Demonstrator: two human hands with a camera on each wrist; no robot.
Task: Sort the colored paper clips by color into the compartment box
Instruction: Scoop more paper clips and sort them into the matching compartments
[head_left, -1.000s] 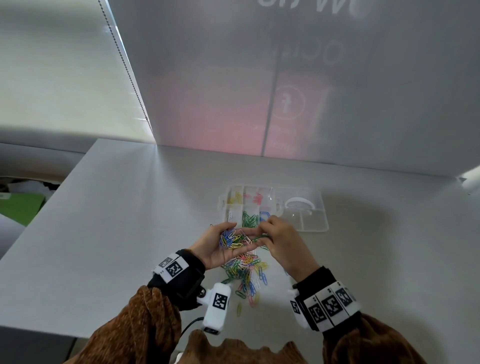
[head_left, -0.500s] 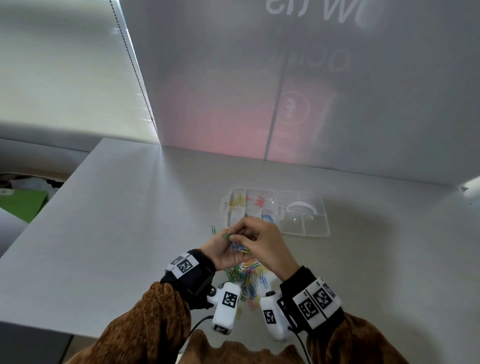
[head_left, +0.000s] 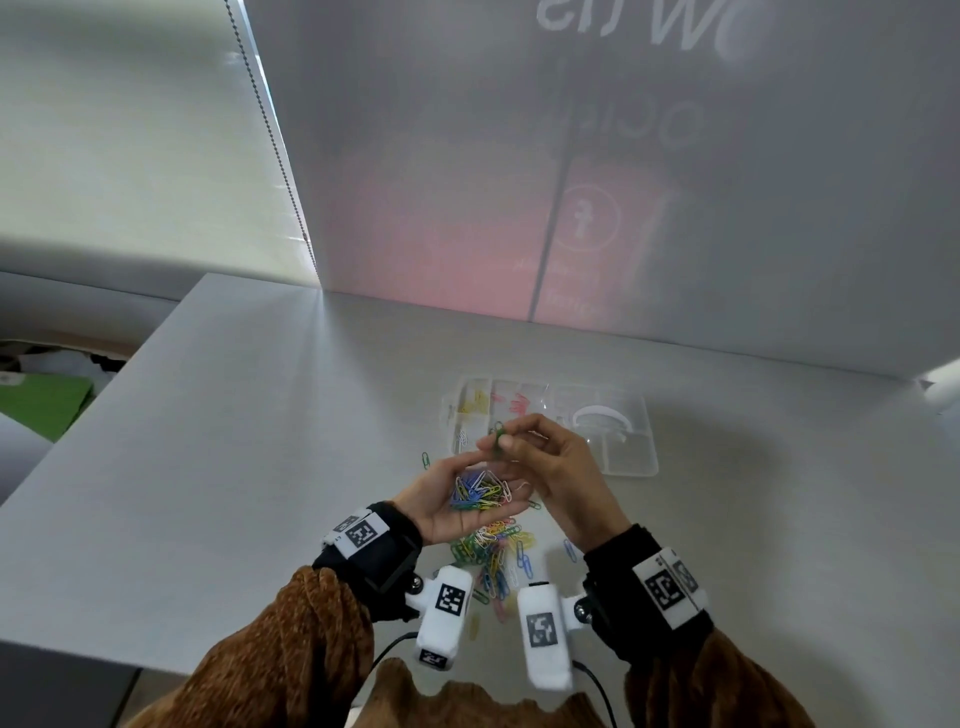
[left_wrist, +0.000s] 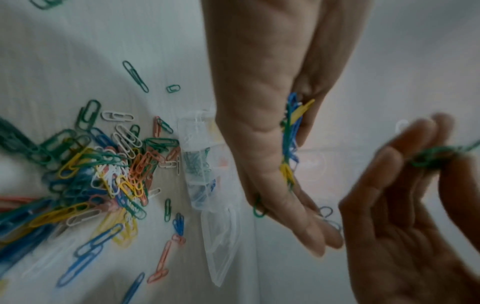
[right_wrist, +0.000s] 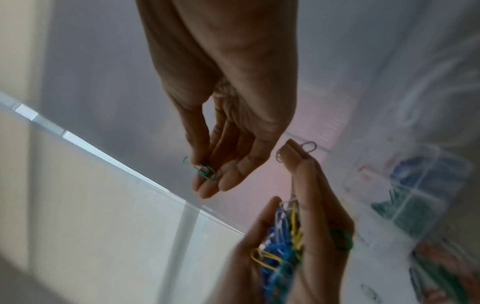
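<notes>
right hand raised above the table, thumb and fingertips pinching a few green clips just near of the compartment box. left hand palm up, fingers loosely cupped round a mixed bunch of clips, blue and yellow mostly. loose clip pile on the table under both hands. box holds yellow and red clips in its far-left cells.

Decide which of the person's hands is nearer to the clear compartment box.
Right. The right hand, pinching green clips, hovers over the compartment box's near edge; the left hand, cupping mixed clips, sits further back, short of the box.
</notes>
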